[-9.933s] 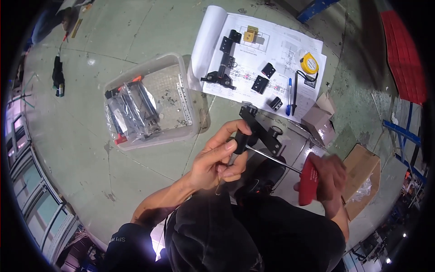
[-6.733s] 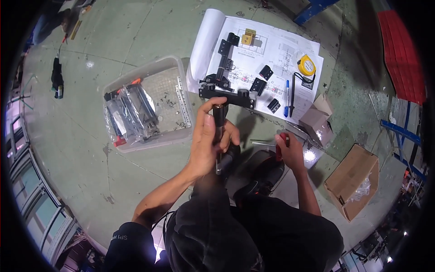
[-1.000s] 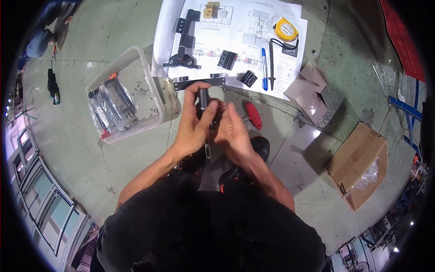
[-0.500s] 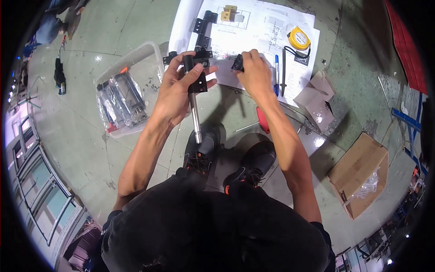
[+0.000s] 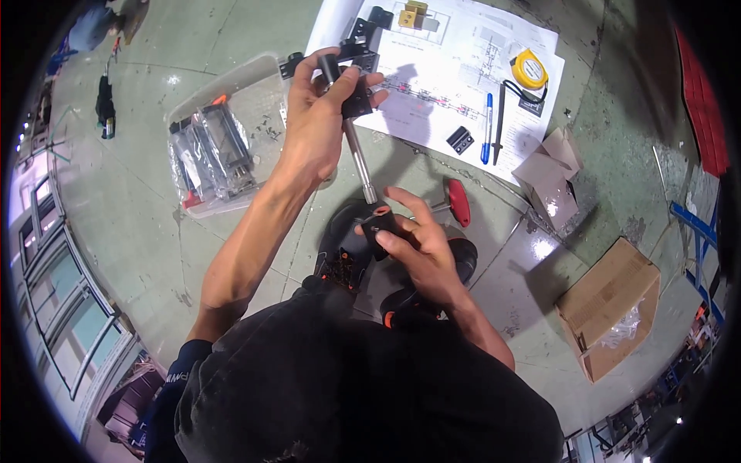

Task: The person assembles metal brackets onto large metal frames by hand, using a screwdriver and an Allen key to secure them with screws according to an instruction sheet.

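Note:
My left hand [image 5: 316, 119] is closed round a black hinge part [image 5: 356, 100] with a round barrel and a drilled leaf. A bright steel rod [image 5: 358, 158] sticks out of it, slanting down. Just below the rod's free end, my right hand [image 5: 421, 247] grips another black hinge part [image 5: 381, 224], its barrel opening facing up with an orange ring inside. Rod tip and opening lie very close together; whether they touch I cannot tell. On the drawing sheets [image 5: 424, 131] rests a small black hinge block [image 5: 460, 140]. More black hinge parts [image 5: 361, 35] lie beyond my left hand.
A brass-coloured bracket [image 5: 413, 14], yellow tape measure [image 5: 529, 69] and blue marker [image 5: 487, 127] lie on the sheets. The plastic bin [image 5: 266, 81] at left holds bagged parts. A red-handled tool [image 5: 458, 202] is by my shoes; cardboard boxes [image 5: 606, 297] stand right.
My right hand has come back from the drawing sheets to the rod's lower end with a black hinge part. The small block its arm covered now shows. My left hand keeps its hold.

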Action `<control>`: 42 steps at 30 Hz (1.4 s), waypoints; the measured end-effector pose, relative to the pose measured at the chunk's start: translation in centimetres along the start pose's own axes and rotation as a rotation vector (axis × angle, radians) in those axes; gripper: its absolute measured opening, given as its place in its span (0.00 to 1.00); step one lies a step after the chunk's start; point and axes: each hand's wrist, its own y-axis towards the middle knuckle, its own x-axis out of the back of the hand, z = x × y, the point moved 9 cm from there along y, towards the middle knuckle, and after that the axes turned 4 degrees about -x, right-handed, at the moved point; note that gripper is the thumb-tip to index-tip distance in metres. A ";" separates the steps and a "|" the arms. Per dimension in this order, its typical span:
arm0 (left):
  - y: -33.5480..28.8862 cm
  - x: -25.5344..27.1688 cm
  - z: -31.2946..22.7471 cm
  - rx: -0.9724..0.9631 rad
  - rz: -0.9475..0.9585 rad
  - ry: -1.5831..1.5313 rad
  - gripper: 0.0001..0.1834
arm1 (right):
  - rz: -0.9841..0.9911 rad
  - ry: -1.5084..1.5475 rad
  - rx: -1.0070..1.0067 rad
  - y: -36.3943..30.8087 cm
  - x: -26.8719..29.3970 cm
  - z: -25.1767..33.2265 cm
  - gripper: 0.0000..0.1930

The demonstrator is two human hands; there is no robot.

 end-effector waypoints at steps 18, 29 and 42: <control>-3.9 2.9 0.3 -0.161 -0.205 0.111 0.19 | -0.160 -0.374 0.072 0.8 -0.1 -0.5 0.19; -5.1 2.8 1.8 -0.116 -0.177 0.056 0.20 | -0.324 -0.767 0.261 -0.4 1.1 1.6 0.20; -6.6 6.0 2.2 -0.026 -0.382 -0.104 0.19 | -0.122 -0.098 0.044 -0.3 1.1 -1.3 0.17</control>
